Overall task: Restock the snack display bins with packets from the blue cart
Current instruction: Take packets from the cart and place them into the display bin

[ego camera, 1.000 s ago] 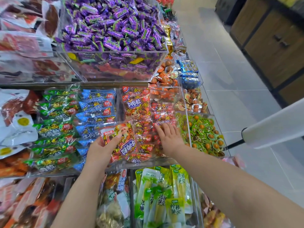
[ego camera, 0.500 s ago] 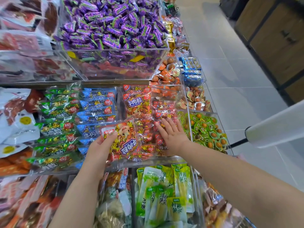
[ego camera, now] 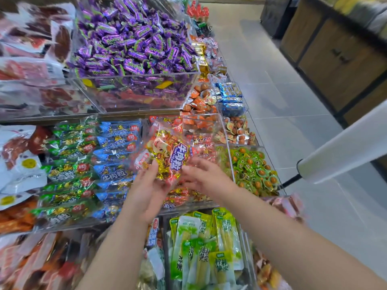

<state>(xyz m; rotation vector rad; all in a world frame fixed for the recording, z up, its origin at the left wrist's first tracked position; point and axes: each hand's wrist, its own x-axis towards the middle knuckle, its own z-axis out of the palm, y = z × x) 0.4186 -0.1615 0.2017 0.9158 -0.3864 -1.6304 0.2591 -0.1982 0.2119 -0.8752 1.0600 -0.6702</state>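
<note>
One red-and-gold packet [ego camera: 165, 155] sits pinched in the left hand [ego camera: 146, 189], above the clear bin [ego camera: 224, 132] of matching packets. The right hand [ego camera: 206, 176] hovers just beside it, fingers spread, holding nothing. Blue packets [ego camera: 117, 143] lie left of the grip, green ones [ego camera: 253, 166] right.

The wrapped candies [ego camera: 134, 38] are purple and green, the green packets [ego camera: 67, 172] and blue packets [ego camera: 117, 141] glint gold, and the cartoon-printed packet [ego camera: 167, 153] is red, gold and purple-labelled.
</note>
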